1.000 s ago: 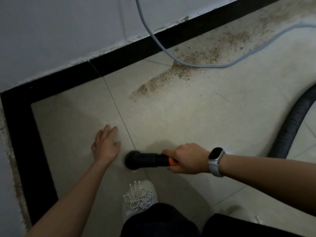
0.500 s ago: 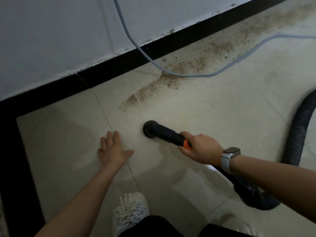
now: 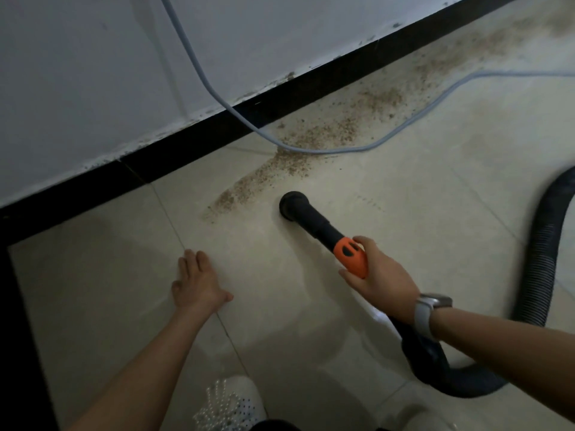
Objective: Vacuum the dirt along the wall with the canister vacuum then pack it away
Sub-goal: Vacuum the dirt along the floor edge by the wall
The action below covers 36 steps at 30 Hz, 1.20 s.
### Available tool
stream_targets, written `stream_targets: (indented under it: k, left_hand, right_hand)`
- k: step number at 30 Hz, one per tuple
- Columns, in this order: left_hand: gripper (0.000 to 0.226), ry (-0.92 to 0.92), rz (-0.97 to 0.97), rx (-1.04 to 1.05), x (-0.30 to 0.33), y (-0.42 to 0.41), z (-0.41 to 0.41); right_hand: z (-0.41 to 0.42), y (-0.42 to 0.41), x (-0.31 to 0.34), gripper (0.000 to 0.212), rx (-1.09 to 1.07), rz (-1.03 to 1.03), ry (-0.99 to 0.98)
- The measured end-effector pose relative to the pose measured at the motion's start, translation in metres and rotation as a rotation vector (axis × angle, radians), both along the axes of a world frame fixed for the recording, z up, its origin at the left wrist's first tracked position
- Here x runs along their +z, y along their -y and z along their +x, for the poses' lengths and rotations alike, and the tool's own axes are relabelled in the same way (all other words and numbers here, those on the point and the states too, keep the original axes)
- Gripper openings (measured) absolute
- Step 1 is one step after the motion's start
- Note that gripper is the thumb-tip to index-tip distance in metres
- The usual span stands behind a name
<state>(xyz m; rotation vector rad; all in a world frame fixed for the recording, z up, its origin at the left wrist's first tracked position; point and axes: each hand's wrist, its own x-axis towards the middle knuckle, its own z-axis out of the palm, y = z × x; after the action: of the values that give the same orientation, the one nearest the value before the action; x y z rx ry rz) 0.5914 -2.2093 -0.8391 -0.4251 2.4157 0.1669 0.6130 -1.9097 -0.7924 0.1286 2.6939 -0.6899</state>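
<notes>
Two hands share the work: left hand (image 3: 199, 283) lies flat on the floor (image 3: 420, 194) for support, right hand (image 3: 378, 272) grips the nozzle (image 3: 306, 217), aimed at dirt (image 3: 298, 150) toward 12 o'clock along the wall (image 3: 93, 73)

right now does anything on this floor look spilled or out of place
Yes. A band of brown gritty dirt lies spilled on the pale tiled floor along the black skirting, and a light blue cable lies across it, in the path of the black vacuum nozzle.
</notes>
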Motion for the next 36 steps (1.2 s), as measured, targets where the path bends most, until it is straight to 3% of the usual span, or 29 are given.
stream_targets:
  k: [8, 16, 25, 32, 36]
  left_hand:
    - [0.114, 0.030, 0.029, 0.017, 0.001, -0.003, -0.001]
    - [0.113, 0.039, 0.049, 0.019, -0.001, 0.000, 0.000]
    - [0.113, 0.013, 0.063, 0.014, -0.002, 0.003, 0.003]
    - [0.113, 0.019, 0.082, 0.021, -0.001, 0.005, 0.004]
    - [0.113, 0.010, 0.088, 0.013, -0.004, 0.009, 0.007]
  right_hand:
    - [-0.046, -0.007, 0.007, 0.042, -0.251, -0.005, 0.024]
    - [-0.021, 0.033, 0.000, 0.050, 0.081, -0.075, 0.054]
    - [-0.060, 0.025, 0.006, 0.044, -0.166, -0.040, -0.006]
    - [-0.035, 0.083, 0.000, 0.048, 0.209, -0.129, 0.108]
    - [-0.042, 0.075, 0.004, 0.047, 0.146, -0.090, 0.080]
